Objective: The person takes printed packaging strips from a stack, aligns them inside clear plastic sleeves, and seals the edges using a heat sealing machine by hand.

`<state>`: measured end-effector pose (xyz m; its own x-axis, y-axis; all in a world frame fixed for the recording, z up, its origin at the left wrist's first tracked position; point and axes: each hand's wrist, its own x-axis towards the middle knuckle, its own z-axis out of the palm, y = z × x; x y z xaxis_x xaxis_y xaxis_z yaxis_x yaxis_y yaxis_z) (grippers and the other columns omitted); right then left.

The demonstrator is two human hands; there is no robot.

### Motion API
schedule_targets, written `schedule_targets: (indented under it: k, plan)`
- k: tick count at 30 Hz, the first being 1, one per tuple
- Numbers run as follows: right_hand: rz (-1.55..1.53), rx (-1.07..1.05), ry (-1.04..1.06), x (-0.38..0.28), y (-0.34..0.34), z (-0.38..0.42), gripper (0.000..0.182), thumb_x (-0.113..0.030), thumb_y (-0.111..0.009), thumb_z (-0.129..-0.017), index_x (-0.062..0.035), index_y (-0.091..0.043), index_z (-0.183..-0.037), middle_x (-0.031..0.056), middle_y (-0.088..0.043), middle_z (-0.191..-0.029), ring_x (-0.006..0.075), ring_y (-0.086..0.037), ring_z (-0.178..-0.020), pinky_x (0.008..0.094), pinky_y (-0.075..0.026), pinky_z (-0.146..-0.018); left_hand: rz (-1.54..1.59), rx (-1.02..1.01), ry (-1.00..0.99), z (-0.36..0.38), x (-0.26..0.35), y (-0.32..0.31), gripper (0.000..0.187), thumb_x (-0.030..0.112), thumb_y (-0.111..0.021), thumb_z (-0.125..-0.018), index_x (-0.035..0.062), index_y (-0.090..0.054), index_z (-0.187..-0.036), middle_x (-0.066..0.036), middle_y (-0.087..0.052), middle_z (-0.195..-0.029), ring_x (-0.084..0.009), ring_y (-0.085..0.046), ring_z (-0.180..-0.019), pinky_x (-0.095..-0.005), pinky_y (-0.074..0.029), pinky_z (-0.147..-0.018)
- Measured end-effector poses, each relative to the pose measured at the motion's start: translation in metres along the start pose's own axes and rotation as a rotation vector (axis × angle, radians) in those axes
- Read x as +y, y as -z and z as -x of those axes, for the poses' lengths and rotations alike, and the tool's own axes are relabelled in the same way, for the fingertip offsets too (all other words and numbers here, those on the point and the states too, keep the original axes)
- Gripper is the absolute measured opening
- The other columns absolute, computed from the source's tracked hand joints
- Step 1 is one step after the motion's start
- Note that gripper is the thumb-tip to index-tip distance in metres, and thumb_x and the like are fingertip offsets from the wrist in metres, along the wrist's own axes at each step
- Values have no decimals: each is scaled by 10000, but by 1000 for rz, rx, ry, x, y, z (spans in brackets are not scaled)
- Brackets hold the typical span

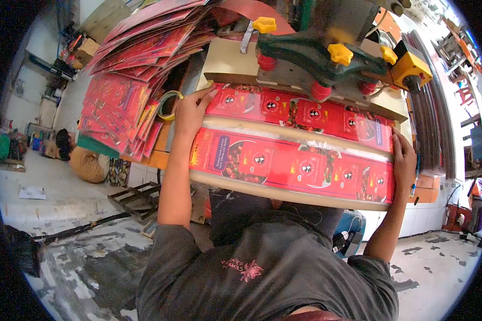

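A long red printed sheet (300, 163) with food pictures lies across the boards in front of me, under the dark green press head (321, 53). My left hand (194, 109) is at the sheet's upper left corner, thumb and fingers against its edge. At the right end, my right hand (404, 152) has its fingers on the sheet's edge, the thumb side partly hidden. A pale strip (300, 132) runs between the two printed rows. Beside my left hand lies a roll of yellow-green tape (168, 105).
Piles of red printed sheets (139, 59) stand at the upper left. A yellow switch box (412, 69) and yellow star knobs (340, 54) are on the machine. Tall stacks of dark sheets (431, 117) stand at the right. A metal frame (136, 202) is on the floor.
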<state>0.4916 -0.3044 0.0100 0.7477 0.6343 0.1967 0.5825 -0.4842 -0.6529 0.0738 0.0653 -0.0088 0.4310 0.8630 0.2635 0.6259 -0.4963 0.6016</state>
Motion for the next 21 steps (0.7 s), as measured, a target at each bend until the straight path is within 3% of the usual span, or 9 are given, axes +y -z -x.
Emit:
schedule_targets:
  k: [7, 10, 11, 14, 16, 17, 21]
  plan:
    - [16, -17, -77, -9, 2, 1, 372, -298, -582, -1025, -63, -694, -1292, 164, -716, -1245, 243, -682, -1163, 343, -485, -1014, -23, -7, 37, -1, 3, 1, 351, 393, -651, -973, 139, -753, -1192, -216, -725, -1024, -331, -732, -972, -376, -542, -851]
    - [36, 4, 19, -3, 0, -2, 363, -298, -590, -1020, -67, -704, -1277, 175, -719, -1229, 247, -690, -1154, 340, -497, -996, -7, -18, 34, 0, -2, 0, 346, 376, -647, -977, 145, -738, -1219, -221, -723, -1034, -335, -731, -974, -369, -542, -844]
    - [20, -35, -52, -11, 3, 1, 356, -248, -569, -1042, -11, -686, -1280, 173, -711, -1259, 212, -670, -1160, 316, -472, -1015, -21, -2, -26, -1, -11, -1, 355, 374, -649, -979, 141, -730, -1235, -225, -722, -1048, -319, -735, -978, -366, -540, -845]
    - [-14, -16, -88, -12, 3, 4, 371, -289, -586, -1030, -37, -696, -1279, 163, -728, -1223, 207, -692, -1116, 316, -491, -989, 17, -51, -72, -12, -43, -7, 383, 379, -644, -994, 121, -712, -1269, -228, -723, -1098, -260, -737, -993, -357, -530, -868]
    - [47, 15, -72, 1, 3, 4, 375, -326, -594, -1020, -60, -710, -1257, 167, -732, -1200, 249, -718, -1072, 335, -517, -951, -62, -117, 37, -13, -33, -3, 375, 363, -626, -1014, 99, -713, -1266, -219, -726, -1130, -236, -725, -1012, -349, -520, -902]
    - [126, 39, -46, 12, -1, 2, 355, -328, -602, -1014, -78, -722, -1236, 172, -729, -1185, 265, -722, -1062, 340, -523, -936, -19, -94, -25, -13, -42, -4, 379, 370, -624, -1016, 101, -714, -1268, -216, -724, -1150, -234, -720, -1029, -347, -515, -913]
    - [218, 49, -66, 12, 0, 2, 329, -405, -594, -1010, -212, -744, -1230, 122, -747, -1110, 299, -724, -989, 365, -542, -855, 6, -68, -86, -10, -21, -3, 378, 370, -618, -1023, 108, -712, -1278, -205, -717, -1194, -225, -708, -1067, -344, -505, -931]
